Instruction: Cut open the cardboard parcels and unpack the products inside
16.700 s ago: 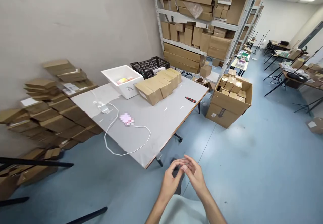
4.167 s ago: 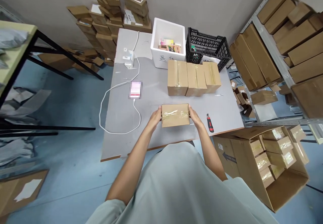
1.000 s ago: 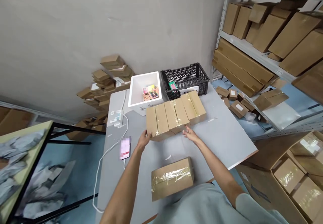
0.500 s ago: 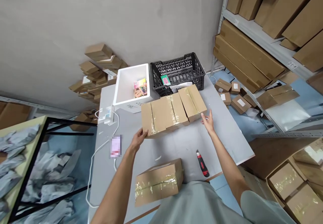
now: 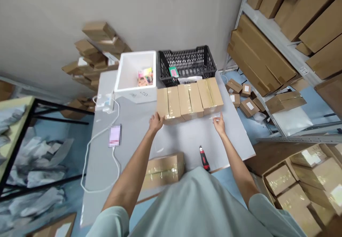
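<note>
Three taped cardboard boxes stand side by side on the table: a left box [image 5: 169, 103], a middle box [image 5: 190, 99] and a right box [image 5: 210, 93]. My left hand [image 5: 155, 123] has its fingers bent around the near left corner of the left box. Just in front of the right box is my right hand [image 5: 219, 124], its index finger stretched out and thumb apart, holding nothing. Nearer my body lies another taped cardboard box [image 5: 162, 169], partly hidden by my left arm and shirt. A red and black utility knife [image 5: 204, 159] rests to its right.
Behind the row are a white foam box [image 5: 121, 71] with small colourful packets and a black plastic crate [image 5: 187, 60]. A phone [image 5: 115, 136] with a white cable [image 5: 88, 151] lies at left. Shelves of cartons [image 5: 267, 53] stand at right, with parcels piled behind the table's left side.
The row of boxes has been pushed back against the foam box and crate and straightened. Both hands moved with it, and my view has tilted and shifted.
</note>
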A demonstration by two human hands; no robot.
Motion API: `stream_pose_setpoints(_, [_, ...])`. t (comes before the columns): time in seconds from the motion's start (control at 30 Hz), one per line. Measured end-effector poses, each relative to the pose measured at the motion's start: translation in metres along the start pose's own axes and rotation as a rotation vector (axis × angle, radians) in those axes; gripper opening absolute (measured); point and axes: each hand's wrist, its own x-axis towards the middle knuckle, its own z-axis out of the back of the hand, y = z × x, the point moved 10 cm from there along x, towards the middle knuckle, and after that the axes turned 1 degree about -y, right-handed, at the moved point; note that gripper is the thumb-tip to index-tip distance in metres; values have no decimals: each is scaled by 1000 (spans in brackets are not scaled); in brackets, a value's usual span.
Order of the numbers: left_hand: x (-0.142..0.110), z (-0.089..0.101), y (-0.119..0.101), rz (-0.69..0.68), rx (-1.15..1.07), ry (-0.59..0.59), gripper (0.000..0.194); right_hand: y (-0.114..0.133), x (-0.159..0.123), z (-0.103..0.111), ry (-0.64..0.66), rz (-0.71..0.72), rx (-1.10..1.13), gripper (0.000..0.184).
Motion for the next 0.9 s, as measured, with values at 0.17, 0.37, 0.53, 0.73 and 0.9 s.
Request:
stream_pose_setpoints(0.17, [-84,-15,37,-117,205,-36,92,-87,-124,-42,276,-147,-243,78])
stream_pose_setpoints(0.37, [-195,1,88,-179,307,51,92,-144,-221,-62,424,-232,-463,53])
stream_pose_setpoints(0.53, [-242,32,137,-109,266,82,97,-135,-217,-76,388,-208,-671,48])
stream_pose_setpoints(0.73, [-258,50,175,-192,157,198,131,-107,-202,-90,316,-184,-787,26])
stream_pose_setpoints(0.9, [-259,47,183,-396,68,356,144,-71,-215,-110,336,-104,-392,16])
